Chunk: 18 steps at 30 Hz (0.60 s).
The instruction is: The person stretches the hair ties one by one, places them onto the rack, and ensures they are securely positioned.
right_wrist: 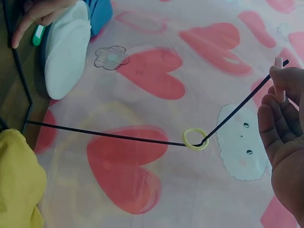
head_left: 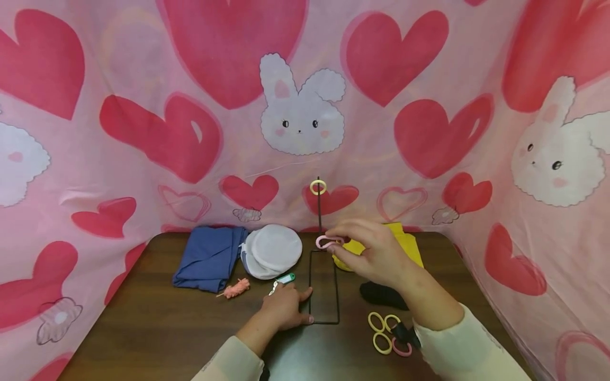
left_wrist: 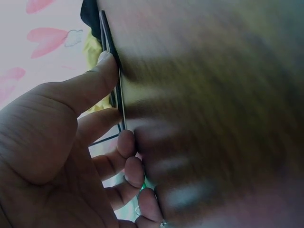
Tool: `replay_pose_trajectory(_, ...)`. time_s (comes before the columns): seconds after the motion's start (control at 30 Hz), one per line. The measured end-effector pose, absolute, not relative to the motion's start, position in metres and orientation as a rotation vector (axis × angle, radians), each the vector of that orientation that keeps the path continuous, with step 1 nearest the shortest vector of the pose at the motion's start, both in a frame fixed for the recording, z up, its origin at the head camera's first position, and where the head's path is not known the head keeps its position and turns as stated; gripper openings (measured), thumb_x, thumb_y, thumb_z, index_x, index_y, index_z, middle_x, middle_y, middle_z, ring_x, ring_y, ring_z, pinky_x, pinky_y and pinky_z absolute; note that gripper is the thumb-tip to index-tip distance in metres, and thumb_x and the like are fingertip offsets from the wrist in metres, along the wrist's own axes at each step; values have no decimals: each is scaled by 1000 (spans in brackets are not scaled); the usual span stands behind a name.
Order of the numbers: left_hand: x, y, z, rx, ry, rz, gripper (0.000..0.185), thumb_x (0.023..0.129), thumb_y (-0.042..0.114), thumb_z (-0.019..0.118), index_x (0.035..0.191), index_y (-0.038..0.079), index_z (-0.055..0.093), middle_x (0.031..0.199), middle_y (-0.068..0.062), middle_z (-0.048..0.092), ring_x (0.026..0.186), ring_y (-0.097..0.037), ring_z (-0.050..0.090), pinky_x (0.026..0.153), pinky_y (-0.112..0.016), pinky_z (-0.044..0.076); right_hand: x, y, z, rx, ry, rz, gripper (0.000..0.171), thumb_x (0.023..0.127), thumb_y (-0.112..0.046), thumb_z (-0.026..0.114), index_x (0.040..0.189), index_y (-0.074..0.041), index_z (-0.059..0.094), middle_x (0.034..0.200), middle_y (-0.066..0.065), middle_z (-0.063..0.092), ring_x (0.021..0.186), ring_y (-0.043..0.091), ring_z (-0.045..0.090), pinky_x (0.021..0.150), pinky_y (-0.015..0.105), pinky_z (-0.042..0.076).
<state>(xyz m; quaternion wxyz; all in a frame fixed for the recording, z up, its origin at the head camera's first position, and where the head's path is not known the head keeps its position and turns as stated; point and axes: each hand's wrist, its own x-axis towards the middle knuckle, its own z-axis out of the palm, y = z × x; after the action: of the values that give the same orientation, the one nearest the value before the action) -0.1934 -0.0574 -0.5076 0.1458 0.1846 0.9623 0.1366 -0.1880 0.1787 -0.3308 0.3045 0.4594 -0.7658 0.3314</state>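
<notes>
Pink hair tie (head_left: 326,242) pinched in my right hand (head_left: 374,253); one yellow tie (head_left: 317,186) hangs on the wire stand (head_left: 324,288), which my left hand (head_left: 285,308) presses flat.

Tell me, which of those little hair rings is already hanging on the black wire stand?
The yellow ring near the top of the upright wire. The pink one is pinched in the right hand; the others lie loose on the table.

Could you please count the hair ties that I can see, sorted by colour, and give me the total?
Yellow hair ties: 4, one hanging on the wire stand and three lying on the table.
Pink hair ties: 2, one held in the right hand and one lying on the table.
Total: 6
</notes>
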Motion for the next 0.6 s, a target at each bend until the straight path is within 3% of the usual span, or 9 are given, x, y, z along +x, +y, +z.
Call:
replay_pose_trajectory(0.23, -194, -54, -506, 542, 2765, 373, 74, 80, 60, 82, 148, 39, 59, 141, -10, 58, 128, -40, 49, 86, -72, 48, -202, 184, -332, 1212, -2023, 862, 24, 94, -27, 78, 112, -11, 78, 106, -3, 74, 91, 12, 65, 83, 23, 53)
replay_pose_trajectory(0.43, -194, -55, -508, 544, 2768, 372, 74, 80, 61, 82, 147, 39, 59, 141, -11, 59, 128, -40, 49, 87, -72, 47, -210, 184, -336, 1141, -2094, 884, 31, 85, -11, 85, 115, -13, 78, 105, -4, 74, 90, 12, 65, 78, 33, 59)
replay_pose_trajectory(0.6, -194, -58, -511, 533, 2771, 363, 75, 80, 62, 82, 147, 40, 59, 142, -11, 58, 129, -41, 49, 87, -72, 47, -222, 182, -341, 1074, -2134, 879, 30, 85, -10, 86, 113, -14, 77, 102, -2, 73, 88, 13, 66, 74, 33, 60)
